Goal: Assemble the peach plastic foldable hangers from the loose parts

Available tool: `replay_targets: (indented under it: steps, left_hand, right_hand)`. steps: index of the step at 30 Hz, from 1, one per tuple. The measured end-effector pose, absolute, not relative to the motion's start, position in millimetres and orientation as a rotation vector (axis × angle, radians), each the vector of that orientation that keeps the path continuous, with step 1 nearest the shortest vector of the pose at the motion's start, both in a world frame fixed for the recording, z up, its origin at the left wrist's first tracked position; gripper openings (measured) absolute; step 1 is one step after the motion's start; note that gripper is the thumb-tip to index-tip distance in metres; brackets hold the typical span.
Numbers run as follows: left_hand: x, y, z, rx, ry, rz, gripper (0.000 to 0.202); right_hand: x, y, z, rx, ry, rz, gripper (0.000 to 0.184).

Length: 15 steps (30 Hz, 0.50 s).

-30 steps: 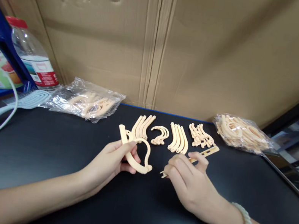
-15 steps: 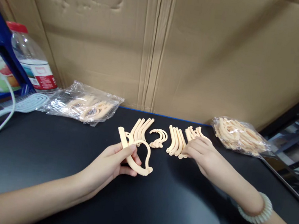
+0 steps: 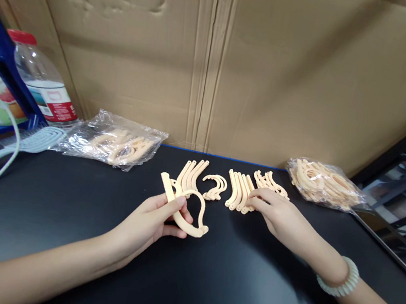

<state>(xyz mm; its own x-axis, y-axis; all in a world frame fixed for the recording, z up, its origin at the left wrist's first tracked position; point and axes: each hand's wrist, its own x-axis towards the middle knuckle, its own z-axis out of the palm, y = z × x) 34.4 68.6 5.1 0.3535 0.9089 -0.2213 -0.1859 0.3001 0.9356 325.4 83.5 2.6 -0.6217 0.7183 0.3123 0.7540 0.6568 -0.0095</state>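
My left hand is closed on a folded cream plastic hanger, its curved parts pinched between thumb and fingers above the black table. Behind it lie a row of curved hanger arms and a small stack of hanger hooks. To their right is a second row of hanger arms. My right hand reaches to the right end of that row, fingers partly apart and fingertips touching the last arm. More notched hanger pieces lie just beyond the right hand, partly covered by it.
Clear bags of hanger parts lie at the back left and back right. On the left are a pale blue brush, a white cable, a red-capped bottle and a blue shelf. A cardboard wall stands behind.
My right hand has shifted slightly left and its fingers have loosened beside the row, uncovering more of the notched pieces. The left hand and its hanger have barely moved.
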Motion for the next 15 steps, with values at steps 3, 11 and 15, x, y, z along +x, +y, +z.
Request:
replay_targets:
  steps: [3, 11, 15]
  left_hand:
    - [34.2, 69.1, 5.8, 0.996, 0.905, 0.879, 0.030]
    - [33.4, 67.7, 5.7, 1.028, 0.916, 0.866, 0.032]
    - [34.9, 67.0, 2.7, 1.169, 0.889, 0.810, 0.037]
  right_hand:
    - [326.1, 83.1, 2.6, -1.210, -2.577, -0.115, 0.044]
    - [319.7, 78.6, 6.3, -1.174, -2.479, -0.070, 0.031]
    - [298.6, 64.4, 7.2, -0.917, -2.402, -0.089, 0.033]
